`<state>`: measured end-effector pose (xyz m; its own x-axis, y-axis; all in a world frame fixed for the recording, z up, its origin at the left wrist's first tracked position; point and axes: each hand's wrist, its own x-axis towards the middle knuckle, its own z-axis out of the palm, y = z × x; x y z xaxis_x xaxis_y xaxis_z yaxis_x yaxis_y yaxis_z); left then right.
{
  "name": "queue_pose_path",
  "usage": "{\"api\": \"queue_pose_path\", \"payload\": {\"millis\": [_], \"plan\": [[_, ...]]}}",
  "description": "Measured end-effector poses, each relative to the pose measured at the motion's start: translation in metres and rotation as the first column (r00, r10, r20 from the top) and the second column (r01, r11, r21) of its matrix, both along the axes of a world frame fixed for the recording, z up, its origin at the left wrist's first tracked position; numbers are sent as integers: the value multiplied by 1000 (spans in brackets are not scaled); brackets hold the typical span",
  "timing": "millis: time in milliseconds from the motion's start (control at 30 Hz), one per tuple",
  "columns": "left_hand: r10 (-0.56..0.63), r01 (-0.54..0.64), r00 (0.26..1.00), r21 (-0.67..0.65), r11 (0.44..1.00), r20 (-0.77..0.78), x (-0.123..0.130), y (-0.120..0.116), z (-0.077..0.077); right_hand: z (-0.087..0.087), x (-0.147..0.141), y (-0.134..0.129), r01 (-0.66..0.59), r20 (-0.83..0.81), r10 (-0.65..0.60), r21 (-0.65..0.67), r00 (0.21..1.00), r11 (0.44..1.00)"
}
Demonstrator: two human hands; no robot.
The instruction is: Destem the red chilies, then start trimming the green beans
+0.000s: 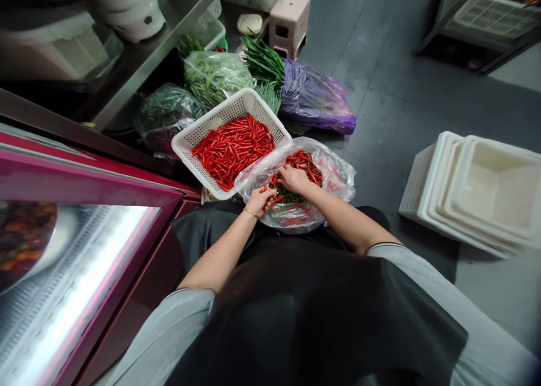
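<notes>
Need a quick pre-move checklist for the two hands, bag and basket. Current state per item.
1. Left hand closed on some held peppers: ok.
2. Right hand at the bag peppers: ok. Whether its fingers pinch one: cannot tell, hidden from above.
3. Clear bag open at the top, peppers in reach: ok.
4. White basket right beside the bag, its top uncovered: ok.
5. Basket peppers all without stems: cannot tell, too small to check each one.
6. Bag supported from below: cannot tell, underside out of sight.
</notes>
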<state>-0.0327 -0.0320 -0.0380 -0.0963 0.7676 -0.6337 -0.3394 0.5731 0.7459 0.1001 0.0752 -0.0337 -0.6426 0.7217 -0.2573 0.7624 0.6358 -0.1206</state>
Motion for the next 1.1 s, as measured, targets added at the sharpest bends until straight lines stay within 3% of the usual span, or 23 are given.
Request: {"api": "queue_pose_path", "payload": {"millis": [67, 133, 267, 367, 467, 567, 667, 767, 833, 900, 967, 1033, 1100], "plan": [[84, -84, 996, -2, 996, -18, -6, 1, -2, -3, -6, 7, -10, 6, 10, -48, 1000, 999], [74, -71, 995, 45, 996, -69, -7, 3, -3, 1, -3, 10, -3, -68, -4, -89, 998, 996], [-44, 102, 972, 250, 963, -230, 2, 11, 0, 20, 23, 0, 13, -404, -85, -177, 911, 984], [-175, 296, 913, 302, 906, -369, 13, 13, 2, 28, 35, -24, 6, -523, -121, -216, 843, 976], [-314, 415, 870, 221, 882, -379, 18, 9, 2, 23, 34, -45, -15, -456, -32, -99, 889, 995], [-363, 388, 899, 60, 920, -244, 17, 2, 6, 19, 32, -49, -133, -332, 132, 19, 934, 991], [-360, 358, 926, -39, 933, -116, 12, -2, 15, 22, 36, -36, -67, -291, 70, 21, 954, 998], [-359, 366, 926, 46, 930, -114, 5, -3, 23, 30, 44, -20, 150, -306, -160, -55, 939, 987], [-399, 418, 904, 124, 900, -154, 1, -3, 27, 35, 44, -16, 191, -316, -236, -166, 919, 967], [-451, 486, 868, 179, 855, -206, -1, -2, 30, 40, 40, -17, 109, -326, -220, -327, 919, 939], [-477, 528, 842, 205, 824, -251, -1, 0, 33, 46, 31, -24, -42, -356, -128, -433, 926, 900], [-473, 518, 848, 187, 835, -237, 0, 3, 36, 56, 22, -34, -112, -373, -34, -363, 927, 925], [-434, 460, 882, 137, 877, -182, 2, 7, 38, 72, 16, -43, -100, -349, 28, -189, 937, 977]]}}
